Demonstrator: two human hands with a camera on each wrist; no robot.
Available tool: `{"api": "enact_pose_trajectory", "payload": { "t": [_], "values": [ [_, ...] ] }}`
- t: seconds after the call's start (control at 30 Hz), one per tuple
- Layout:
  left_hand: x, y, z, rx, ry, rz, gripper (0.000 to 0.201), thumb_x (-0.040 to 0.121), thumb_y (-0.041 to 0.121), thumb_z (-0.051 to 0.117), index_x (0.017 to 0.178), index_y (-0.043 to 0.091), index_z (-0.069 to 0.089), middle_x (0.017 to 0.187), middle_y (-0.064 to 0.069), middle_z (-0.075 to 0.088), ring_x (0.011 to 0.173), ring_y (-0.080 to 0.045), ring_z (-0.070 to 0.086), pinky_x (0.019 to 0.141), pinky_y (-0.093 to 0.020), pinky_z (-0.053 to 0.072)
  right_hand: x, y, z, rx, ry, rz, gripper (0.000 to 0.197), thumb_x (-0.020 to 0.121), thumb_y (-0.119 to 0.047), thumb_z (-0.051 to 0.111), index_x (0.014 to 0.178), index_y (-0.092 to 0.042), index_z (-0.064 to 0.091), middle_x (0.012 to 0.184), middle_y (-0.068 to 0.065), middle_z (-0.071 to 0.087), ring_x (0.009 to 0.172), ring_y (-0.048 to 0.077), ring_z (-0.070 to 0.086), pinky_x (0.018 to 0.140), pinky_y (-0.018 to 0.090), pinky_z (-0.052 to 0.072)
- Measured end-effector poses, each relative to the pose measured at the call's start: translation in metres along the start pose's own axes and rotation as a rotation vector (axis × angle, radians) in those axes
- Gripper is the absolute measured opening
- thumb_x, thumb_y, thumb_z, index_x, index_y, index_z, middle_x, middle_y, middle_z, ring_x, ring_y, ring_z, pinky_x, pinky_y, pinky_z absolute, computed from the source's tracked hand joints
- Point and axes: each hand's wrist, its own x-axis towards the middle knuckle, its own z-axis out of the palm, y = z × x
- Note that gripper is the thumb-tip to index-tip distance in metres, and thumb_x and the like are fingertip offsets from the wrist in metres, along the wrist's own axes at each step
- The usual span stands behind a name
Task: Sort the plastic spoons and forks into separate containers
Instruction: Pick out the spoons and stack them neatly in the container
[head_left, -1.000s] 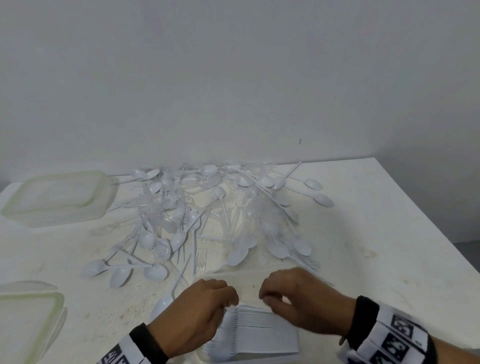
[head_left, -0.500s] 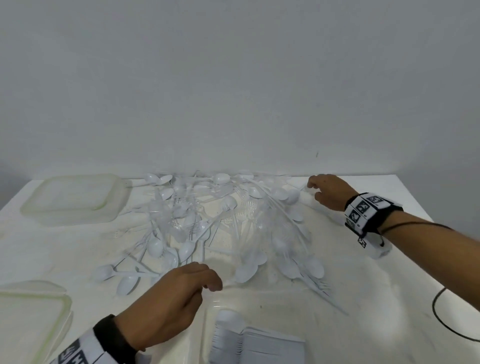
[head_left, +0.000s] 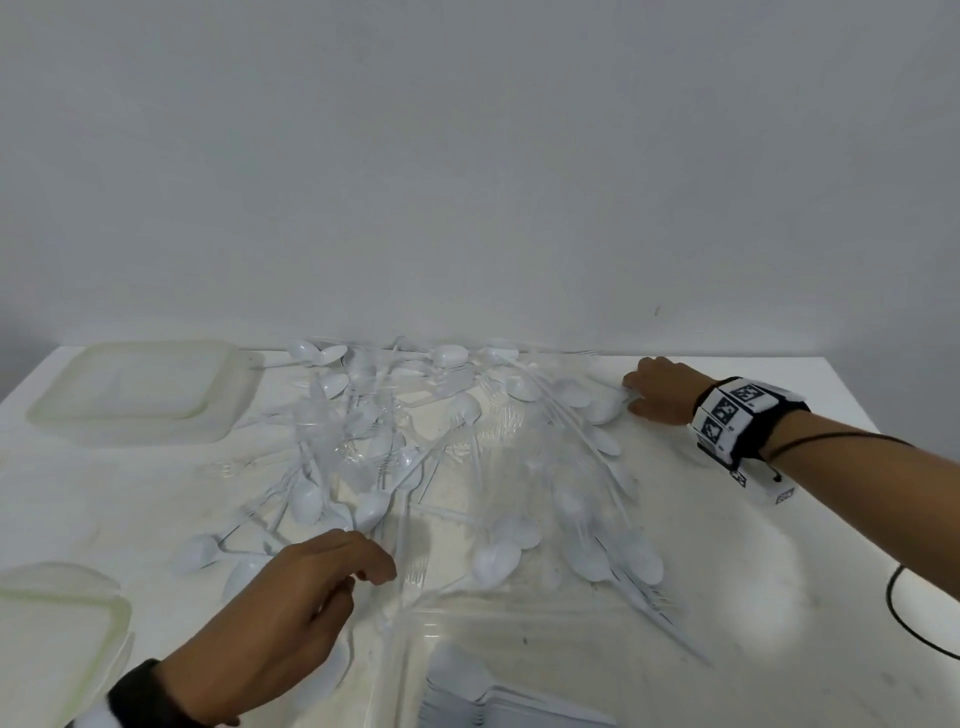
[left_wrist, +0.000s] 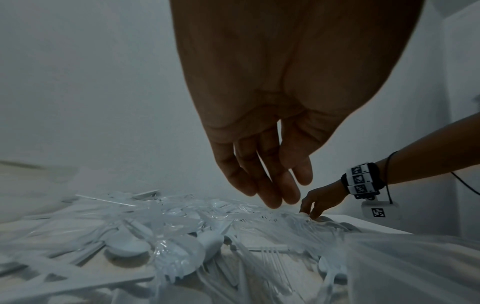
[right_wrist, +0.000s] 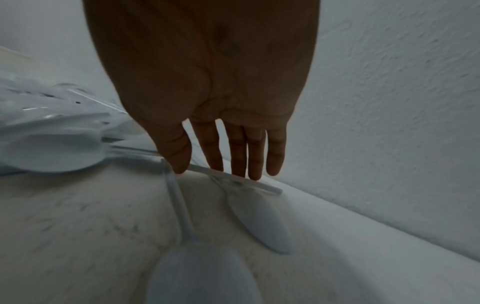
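Note:
A tangled pile of white spoons and clear forks (head_left: 441, 457) covers the middle of the white table. Nearest me, a clear container (head_left: 524, 616) holds a neat stack of white spoons (head_left: 483, 696). My left hand (head_left: 374, 571) hovers over the pile's near edge, its fingers (left_wrist: 275, 197) relaxed and holding nothing. My right hand (head_left: 631, 395) reaches to the pile's far right end by the wall. In the right wrist view its straight fingertips (right_wrist: 249, 174) touch a white spoon handle (right_wrist: 262, 186), with two spoon bowls (right_wrist: 262, 224) lying below.
An upturned clear container (head_left: 140, 395) sits at the back left, and another lidded one (head_left: 57, 629) at the near left edge. A black cable (head_left: 901, 618) loops on the right side of the table. The wall runs right behind the pile.
Both hands have left the front container. My right hand went out to the pile's far right end, and my left hand moved up to the pile's near edge.

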Motion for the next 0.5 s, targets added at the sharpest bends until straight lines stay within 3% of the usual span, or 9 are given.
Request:
{"api": "enact_pose_trajectory", "payload": {
  "t": [0.3,0.5],
  "values": [
    [0.011,0.006,0.004,-0.011,-0.005,0.061,0.047,0.073,-0.001,0.044,0.095,0.035,0.065,0.095,0.023,0.063,0.090,0.002,0.062,0.077,-0.011,0.045,-0.038,0.005,0.013,0.064,0.063,0.067,0.023,0.093,-0.021,0.046,0.110,-0.010,0.057,0.111,0.010,0.059,0.103,0.028,0.057,0.084,0.036,0.048],
    [0.008,0.011,0.002,-0.008,-0.004,0.076,0.045,0.074,-0.001,0.045,0.094,0.035,0.064,0.094,0.023,0.063,0.089,0.003,0.061,0.076,-0.009,0.044,-0.052,-0.006,0.017,0.207,0.058,0.092,0.035,0.092,-0.038,0.056,0.112,-0.009,0.056,0.113,0.010,0.060,0.101,0.026,0.056,0.082,0.035,0.046]
  ]
}}
